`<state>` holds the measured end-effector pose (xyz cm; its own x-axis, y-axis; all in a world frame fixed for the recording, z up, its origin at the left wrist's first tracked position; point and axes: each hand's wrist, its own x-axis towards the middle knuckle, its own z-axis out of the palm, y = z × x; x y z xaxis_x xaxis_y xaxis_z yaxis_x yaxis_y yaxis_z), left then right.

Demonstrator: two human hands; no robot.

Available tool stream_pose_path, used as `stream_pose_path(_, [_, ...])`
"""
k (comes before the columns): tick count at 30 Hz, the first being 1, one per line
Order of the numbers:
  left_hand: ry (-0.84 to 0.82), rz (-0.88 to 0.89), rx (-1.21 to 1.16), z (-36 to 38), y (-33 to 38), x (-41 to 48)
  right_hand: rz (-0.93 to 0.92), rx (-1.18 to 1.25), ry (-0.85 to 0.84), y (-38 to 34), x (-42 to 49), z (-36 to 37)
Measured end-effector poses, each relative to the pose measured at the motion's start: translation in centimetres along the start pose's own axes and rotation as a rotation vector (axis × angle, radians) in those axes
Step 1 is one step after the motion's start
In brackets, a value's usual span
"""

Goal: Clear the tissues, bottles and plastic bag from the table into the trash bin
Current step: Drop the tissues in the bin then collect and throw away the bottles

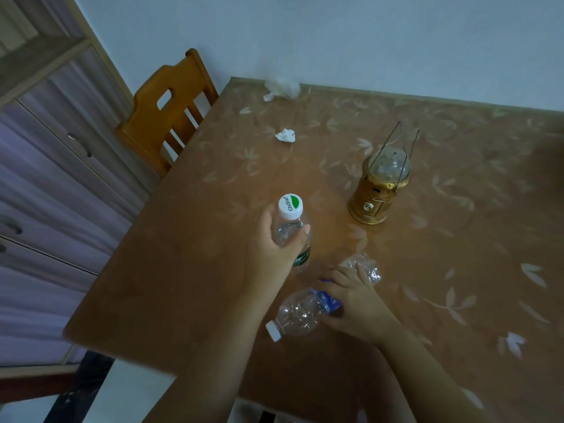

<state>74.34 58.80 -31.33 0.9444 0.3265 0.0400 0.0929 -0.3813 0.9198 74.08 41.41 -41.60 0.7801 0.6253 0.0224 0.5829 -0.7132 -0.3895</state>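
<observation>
My left hand grips an upright clear bottle with a white and green cap and a green label. My right hand lies over a crushed clear bottle with a blue label and white cap, lying on its side; fingers curl around its middle. A crumpled tissue lies farther back on the table. A clear plastic bag sits at the far edge by the wall. No trash bin is in view.
A gold lantern with a wire handle stands right of the upright bottle. A wooden chair is tucked at the table's far left side. Drawers line the left wall.
</observation>
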Motion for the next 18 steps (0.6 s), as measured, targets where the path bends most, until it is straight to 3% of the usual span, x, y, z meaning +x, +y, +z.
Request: stream_pose_path(18, [0.122, -0.131, -0.279, 0.3, -0.5, -0.2, 0.054, -0.116, -0.003, -1.0, -0.4, -0.5])
